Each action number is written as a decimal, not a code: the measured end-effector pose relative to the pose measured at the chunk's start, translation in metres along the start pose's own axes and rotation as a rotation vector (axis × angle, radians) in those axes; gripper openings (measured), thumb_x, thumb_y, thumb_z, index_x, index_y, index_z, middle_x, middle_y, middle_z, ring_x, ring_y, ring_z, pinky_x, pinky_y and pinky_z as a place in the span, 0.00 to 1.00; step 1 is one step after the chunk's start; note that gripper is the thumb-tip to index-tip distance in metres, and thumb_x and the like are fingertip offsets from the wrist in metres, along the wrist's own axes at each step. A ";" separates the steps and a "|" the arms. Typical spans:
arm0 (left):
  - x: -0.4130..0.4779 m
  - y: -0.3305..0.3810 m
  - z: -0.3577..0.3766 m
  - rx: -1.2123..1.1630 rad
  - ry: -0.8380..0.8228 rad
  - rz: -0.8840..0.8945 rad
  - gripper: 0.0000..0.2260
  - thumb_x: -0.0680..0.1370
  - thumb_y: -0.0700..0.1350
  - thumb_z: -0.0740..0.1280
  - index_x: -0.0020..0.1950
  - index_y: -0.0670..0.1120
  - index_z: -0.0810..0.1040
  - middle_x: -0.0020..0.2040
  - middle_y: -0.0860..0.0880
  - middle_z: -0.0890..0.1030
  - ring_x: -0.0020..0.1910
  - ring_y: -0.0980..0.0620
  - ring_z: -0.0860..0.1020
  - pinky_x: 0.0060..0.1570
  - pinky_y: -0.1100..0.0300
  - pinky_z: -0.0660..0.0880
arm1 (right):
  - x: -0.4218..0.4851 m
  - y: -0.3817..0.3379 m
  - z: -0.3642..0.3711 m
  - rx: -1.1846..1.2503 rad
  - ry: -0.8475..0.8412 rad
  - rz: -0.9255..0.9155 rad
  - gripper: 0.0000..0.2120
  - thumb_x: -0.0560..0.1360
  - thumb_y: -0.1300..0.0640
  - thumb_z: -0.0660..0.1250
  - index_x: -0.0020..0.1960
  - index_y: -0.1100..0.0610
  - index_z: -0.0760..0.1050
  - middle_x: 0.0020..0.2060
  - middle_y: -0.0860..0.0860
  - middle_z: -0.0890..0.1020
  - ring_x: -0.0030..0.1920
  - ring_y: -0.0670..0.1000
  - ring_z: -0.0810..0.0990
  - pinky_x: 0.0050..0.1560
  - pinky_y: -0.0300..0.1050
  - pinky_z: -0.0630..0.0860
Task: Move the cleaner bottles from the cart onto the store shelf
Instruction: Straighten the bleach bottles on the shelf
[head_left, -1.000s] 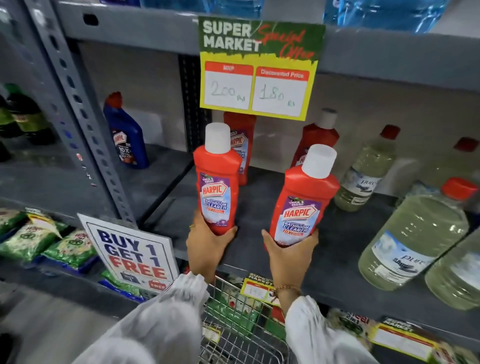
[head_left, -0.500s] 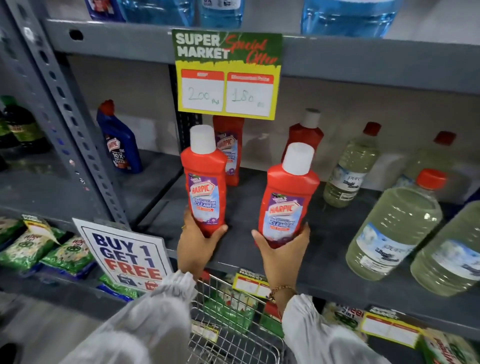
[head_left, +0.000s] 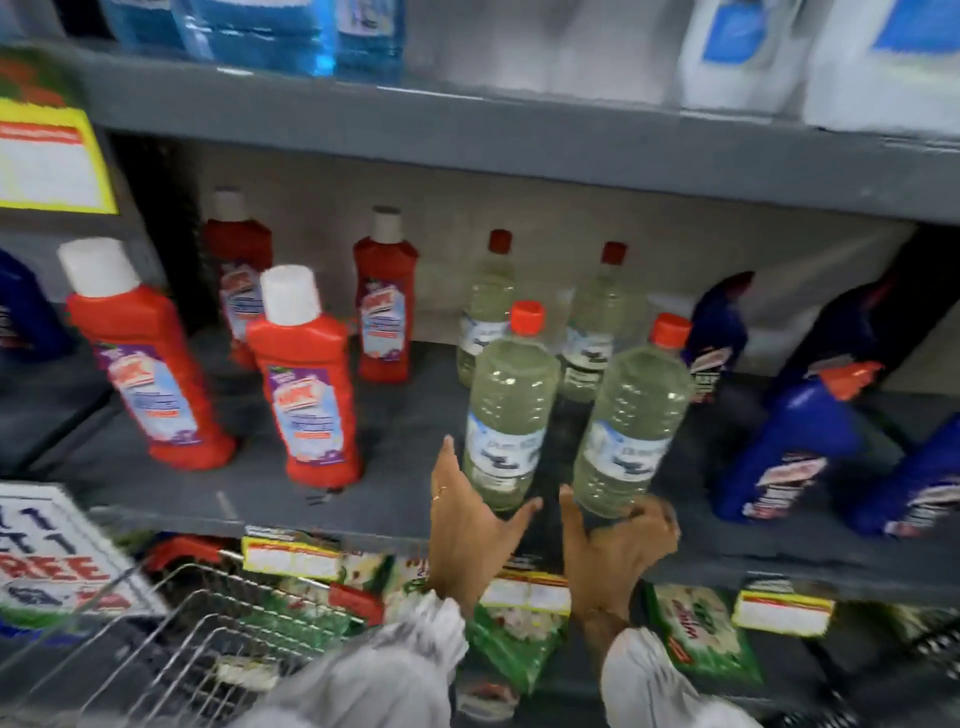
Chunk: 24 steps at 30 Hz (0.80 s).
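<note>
Two red cleaner bottles with white caps (head_left: 150, 364) (head_left: 306, 384) stand free at the front left of the grey shelf (head_left: 260, 493), with two more red ones (head_left: 387, 301) behind. My left hand (head_left: 467, 519) cups the base of a clear bottle of pale liquid with a red cap (head_left: 511, 405), thumb to its right. My right hand (head_left: 618, 540) wraps the base of a second clear bottle (head_left: 631, 415) beside it. The wire cart (head_left: 208, 623) is at the lower left, below the shelf edge. The view is blurred.
Two more clear bottles (head_left: 597, 322) stand behind the held ones. Blue bottles (head_left: 779, 452) crowd the shelf's right side. Price tags (head_left: 291, 558) hang on the shelf edge, green packets (head_left: 701, 634) lie below, and a promotion sign (head_left: 47, 561) stands at far left.
Both hands have let go of the two red bottles, which now stand on the shelf. The hands and the view have shifted right onto the two clear bottles.
</note>
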<state>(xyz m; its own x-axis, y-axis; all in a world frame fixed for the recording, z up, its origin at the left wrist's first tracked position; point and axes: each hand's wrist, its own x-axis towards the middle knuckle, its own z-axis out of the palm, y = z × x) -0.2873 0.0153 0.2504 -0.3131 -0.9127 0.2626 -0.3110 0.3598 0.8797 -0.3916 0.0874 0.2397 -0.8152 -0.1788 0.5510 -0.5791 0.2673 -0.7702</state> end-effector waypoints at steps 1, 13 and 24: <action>0.004 0.004 0.011 -0.022 -0.011 -0.081 0.52 0.61 0.58 0.77 0.76 0.50 0.50 0.75 0.46 0.62 0.73 0.47 0.62 0.71 0.50 0.64 | 0.014 0.010 0.000 0.069 -0.050 0.059 0.34 0.59 0.43 0.74 0.56 0.61 0.68 0.55 0.59 0.73 0.58 0.60 0.71 0.62 0.60 0.68; 0.013 0.001 0.015 0.008 0.152 -0.226 0.38 0.62 0.50 0.78 0.68 0.51 0.65 0.60 0.44 0.79 0.60 0.40 0.76 0.57 0.50 0.73 | 0.042 0.040 0.006 0.308 -0.337 0.200 0.47 0.59 0.61 0.80 0.72 0.61 0.58 0.68 0.59 0.71 0.67 0.57 0.72 0.68 0.57 0.69; 0.015 0.001 0.012 0.008 0.126 -0.199 0.41 0.61 0.44 0.79 0.69 0.47 0.63 0.64 0.44 0.77 0.63 0.42 0.74 0.60 0.52 0.70 | 0.046 0.039 -0.003 0.333 -0.425 0.258 0.50 0.56 0.55 0.82 0.71 0.54 0.58 0.65 0.54 0.73 0.62 0.54 0.75 0.63 0.53 0.74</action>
<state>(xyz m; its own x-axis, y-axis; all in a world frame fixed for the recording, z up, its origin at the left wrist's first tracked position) -0.3035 0.0042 0.2508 -0.1306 -0.9826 0.1321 -0.3623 0.1713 0.9162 -0.4517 0.0927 0.2355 -0.8223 -0.5293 0.2087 -0.2778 0.0535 -0.9591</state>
